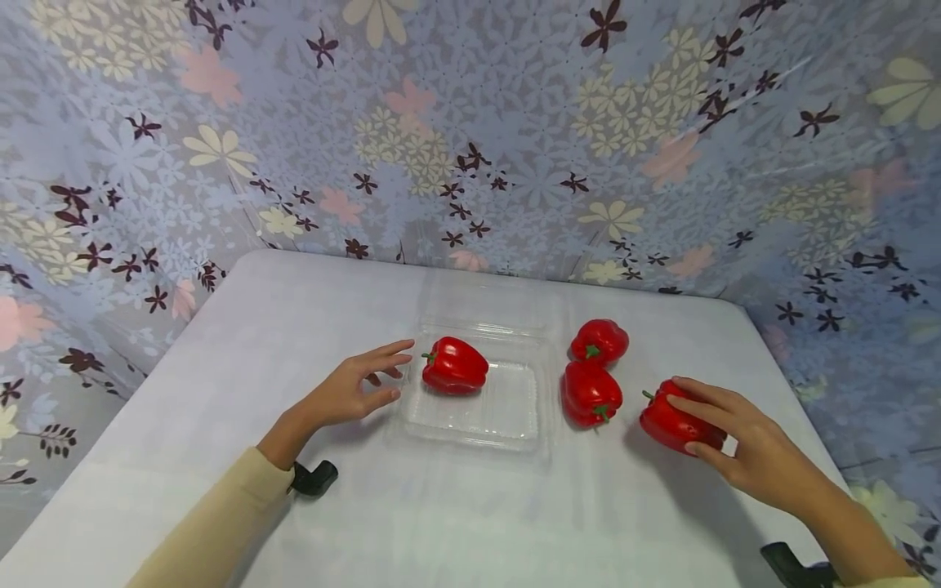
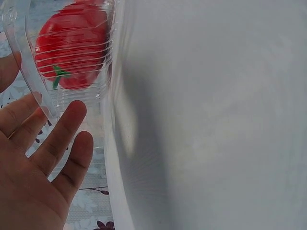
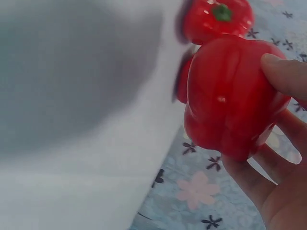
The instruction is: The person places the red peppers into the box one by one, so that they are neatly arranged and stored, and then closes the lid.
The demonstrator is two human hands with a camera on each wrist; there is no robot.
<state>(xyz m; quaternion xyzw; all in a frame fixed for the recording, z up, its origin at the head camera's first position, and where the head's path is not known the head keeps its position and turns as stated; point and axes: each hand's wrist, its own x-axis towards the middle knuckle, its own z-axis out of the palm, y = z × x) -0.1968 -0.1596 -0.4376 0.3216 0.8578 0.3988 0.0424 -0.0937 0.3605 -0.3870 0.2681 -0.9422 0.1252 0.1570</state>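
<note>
A red bell pepper [image 1: 676,418] with a green stem is in my right hand [image 1: 760,449], thumb on one side and fingers on the other. In the right wrist view, the same pepper [image 3: 230,96] fills the grasp, its shadow cast on the cloth. My left hand [image 1: 349,396] holds nothing; its spread, slightly bent fingers are right at the left rim of a clear plastic clamshell container [image 1: 515,404]. Inside that container, on the left, lies another red pepper [image 1: 456,366], stem pointing left. The left wrist view shows this pepper [image 2: 72,48] through the ribbed clear wall.
Two more red peppers, one farther back [image 1: 599,341] and one nearer [image 1: 590,394], lie close together right of the container. The container's lid [image 1: 485,298] stands open at the back. A white cloth covers the table [image 1: 441,523]; a flowered curtain [image 1: 470,147] hangs behind it.
</note>
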